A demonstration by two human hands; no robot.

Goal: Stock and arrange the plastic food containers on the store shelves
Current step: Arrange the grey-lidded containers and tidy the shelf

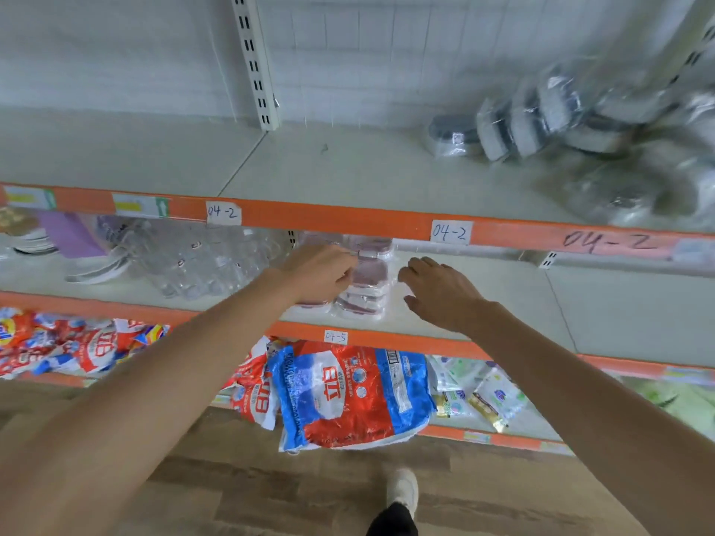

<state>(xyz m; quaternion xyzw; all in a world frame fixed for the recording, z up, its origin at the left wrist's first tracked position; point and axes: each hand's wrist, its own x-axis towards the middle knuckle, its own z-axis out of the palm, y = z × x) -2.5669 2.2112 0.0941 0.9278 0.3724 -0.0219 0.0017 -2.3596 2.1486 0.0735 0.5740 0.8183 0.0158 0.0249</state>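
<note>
Wrapped container stack [365,282] on middle shelf [503,299] judged light, slippery in film, easily toppled; best taken by both sides. Left hand [321,274] is curled, pinching its wrap; right hand [441,294] is held open just beside it.

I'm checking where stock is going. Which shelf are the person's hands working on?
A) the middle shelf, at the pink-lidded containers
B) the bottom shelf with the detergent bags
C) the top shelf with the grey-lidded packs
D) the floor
A: the left hand and right hand flank the wrapped pink-lidded containers on the middle shelf, under the orange 04-2 rail.
</note>
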